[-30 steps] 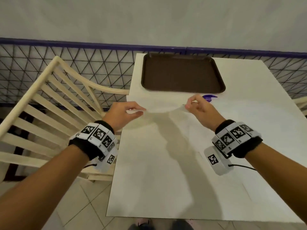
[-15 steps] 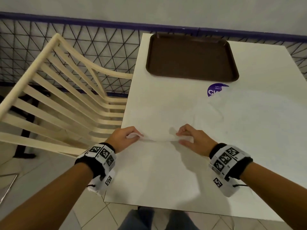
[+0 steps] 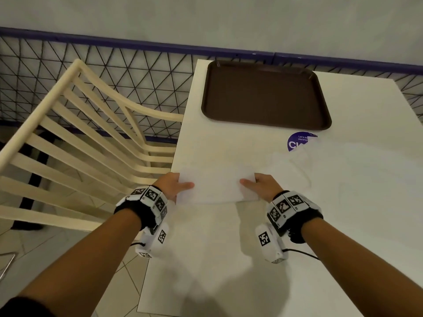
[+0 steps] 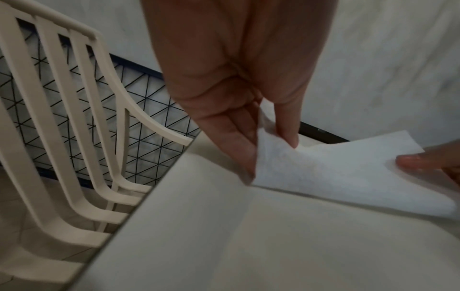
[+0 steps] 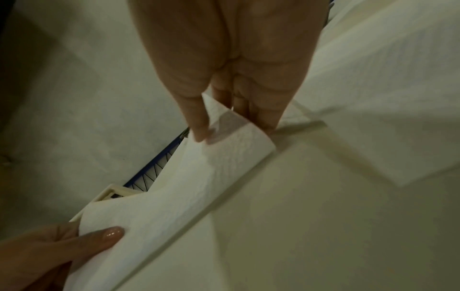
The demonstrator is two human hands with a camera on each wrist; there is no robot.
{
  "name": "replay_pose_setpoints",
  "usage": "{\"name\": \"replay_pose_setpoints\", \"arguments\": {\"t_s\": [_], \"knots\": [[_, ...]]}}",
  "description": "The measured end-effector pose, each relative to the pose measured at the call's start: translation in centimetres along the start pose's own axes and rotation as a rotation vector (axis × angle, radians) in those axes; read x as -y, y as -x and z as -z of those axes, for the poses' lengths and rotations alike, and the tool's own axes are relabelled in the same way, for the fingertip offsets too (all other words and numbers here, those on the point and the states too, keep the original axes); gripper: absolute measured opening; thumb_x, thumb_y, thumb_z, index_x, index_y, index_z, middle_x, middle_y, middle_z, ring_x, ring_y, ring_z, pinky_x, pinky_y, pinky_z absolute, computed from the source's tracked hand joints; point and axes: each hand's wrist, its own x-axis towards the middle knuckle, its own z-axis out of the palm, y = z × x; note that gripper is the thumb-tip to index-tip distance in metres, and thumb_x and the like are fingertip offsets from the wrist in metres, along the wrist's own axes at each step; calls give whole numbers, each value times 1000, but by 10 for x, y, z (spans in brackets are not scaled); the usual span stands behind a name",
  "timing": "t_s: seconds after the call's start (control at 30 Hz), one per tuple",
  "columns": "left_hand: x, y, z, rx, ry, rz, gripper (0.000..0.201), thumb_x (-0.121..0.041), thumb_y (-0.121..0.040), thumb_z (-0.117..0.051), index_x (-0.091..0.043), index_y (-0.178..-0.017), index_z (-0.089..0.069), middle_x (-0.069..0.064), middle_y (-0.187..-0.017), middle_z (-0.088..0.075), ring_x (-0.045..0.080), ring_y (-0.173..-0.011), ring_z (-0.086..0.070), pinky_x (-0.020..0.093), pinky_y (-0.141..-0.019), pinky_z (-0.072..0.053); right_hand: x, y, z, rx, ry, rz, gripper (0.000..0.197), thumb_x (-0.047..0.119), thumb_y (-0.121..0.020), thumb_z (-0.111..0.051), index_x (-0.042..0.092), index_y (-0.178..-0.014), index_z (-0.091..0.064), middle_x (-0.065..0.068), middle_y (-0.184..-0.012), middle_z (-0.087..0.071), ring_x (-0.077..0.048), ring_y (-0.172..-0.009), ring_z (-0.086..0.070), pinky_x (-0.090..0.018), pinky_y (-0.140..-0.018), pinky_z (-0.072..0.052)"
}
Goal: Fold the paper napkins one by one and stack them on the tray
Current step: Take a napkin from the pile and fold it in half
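A folded white paper napkin [image 3: 216,186] [image 4: 348,173] [image 5: 174,196] is held just above the white table [image 3: 229,259], near its left edge. My left hand [image 3: 176,187] [image 4: 268,149] pinches its left end, thumb on top and fingers beneath. My right hand [image 3: 256,185] [image 5: 224,126] pinches its right end the same way. Further unfolded napkins [image 3: 343,170] [image 5: 373,98] lie spread on the table to the right. The brown tray [image 3: 265,94] sits at the far side of the table with nothing on it.
A cream slatted chair [image 3: 80,138] [image 4: 74,137] stands against the table's left edge. A black mesh fence with a purple rail [image 3: 137,65] runs behind the table. A round purple sticker [image 3: 297,141] lies on the table just in front of the tray.
Both hands drew the napkin's far edge back toward me, folding it over. The napkin now sits as a folded rectangle between my hands, thumbs on top.
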Motion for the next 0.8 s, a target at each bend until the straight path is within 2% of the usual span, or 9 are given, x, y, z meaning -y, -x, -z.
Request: {"name": "replay_pose_setpoints", "arguments": {"t_s": [0.1,0.23,0.3,0.4,0.47,0.57,0.67,0.73,0.8], "knots": [[-4,-11,3,13,-51,11,45,-38,-84,-64,-1,-110,-60,19,-107,-66,36,-94,-66,47,-83,-54,2,-6,0,-37,57,-36,36,26,-94,-52,2,-118,-60,-17,-125,-60,-32,-116,-55,-38,-101,-42],[-5,-17,4,-12,-90,36,52,-44,-83,-63,0,-109,-61,20,-102,-69,34,-90,-68,45,-82,-55,4,-10,1,-54,162,-55,36,30,-95,-50,3,-114,-62,-17,-122,-61,-31,-114,-55,-32,-91,-41],[-5,-17,3,-21,-68,54,53,-43,-82,-65,1,-110,-61,21,-103,-68,35,-90,-67,46,-81,-55,4,-12,1,-54,226,-52,30,33,-95,-48,7,-93,-64,-16,-107,-61,-30,-104,-55,-28,-80,-36],[-3,-18,3,-27,-22,63,51,-41,-82,-65,2,-110,-61,21,-104,-67,37,-90,-67,49,-80,-55,4,-17,0,-72,295,-72,40,36,-96,-46,15,-62,-41,-4,-78,-51,-25,-87,-47,-24,-74,-28],[-2,-20,2,-42,-31,65,52,-43,-83,-64,2,-108,-60,22,-103,-67,37,-89,-67,48,-81,-55,5,-18,-1,-88,308,-78,46,36,-96,-46,15,-57,-32,1,-63,-40,-22,-82,-42,-25,-72,-27],[-1,-21,1,-71,-68,67,54,-47,-83,-62,2,-106,-59,22,-102,-67,37,-89,-67,48,-81,-55,5,-20,-3,-102,329,-75,49,36,-95,-46,13,-57,-28,1,-60,-35,-23,-80,-41,-25,-69,-27],[-2,-22,0,-102,-152,50,45,-48,-85,-59,-3,-84,-53,21,-99,-65,36,-93,-64,47,-84,-53,5,-22,-5,-116,347,-65,50,36,-95,-47,12,-56,-26,1,-60,-33,-23,-79,-40,-28,-57,-26],[-3,-22,-2,-116,-205,55,44,-48,-87,-56,-10,-69,-40,15,-84,-59,34,-92,-62,44,-85,-52,6,-22,-5,-117,359,-68,50,36,-95,-47,12,-56,-27,1,-60,-33,-22,-80,-40,-27,-62,-27],[-5,-21,-4,-130,-252,62,47,-48,-89,-53,-13,-65,-32,6,-70,-47,31,-85,-59,37,-78,-49,6,-24,-6,-117,379,-71,50,36,-95,-46,12,-56,-26,1,-60,-33,-22,-80,-40,-26,-69,-27]]}}
